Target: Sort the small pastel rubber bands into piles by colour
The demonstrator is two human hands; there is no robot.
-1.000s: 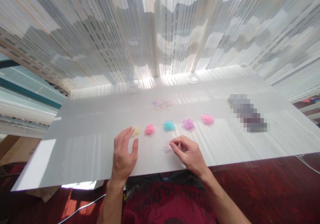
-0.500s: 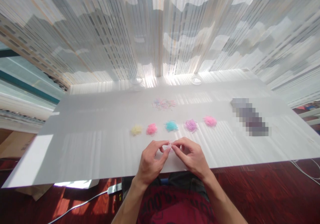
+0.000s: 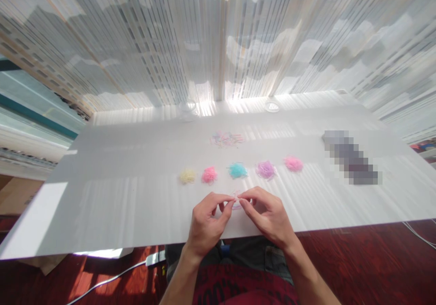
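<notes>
I list: left hand (image 3: 207,221), right hand (image 3: 270,214), each pinched together at near pastel strands (image 3: 236,207); clamped on what, I cannot tell.

Striped sheer curtain (image 3: 218,37) along far edge of white surface (image 3: 102,200); daylight filters through, jagged grey shapes across the fabric. Hard sun patch (image 3: 37,218) on surface's left end, faint light streaks elsewhere. Far left: teal bar (image 3: 37,117), brown cardboard (image 3: 18,198) lower down. Floor (image 3: 361,259) dark red-brown wood, visible grain, sunlit spots lower left.
</notes>
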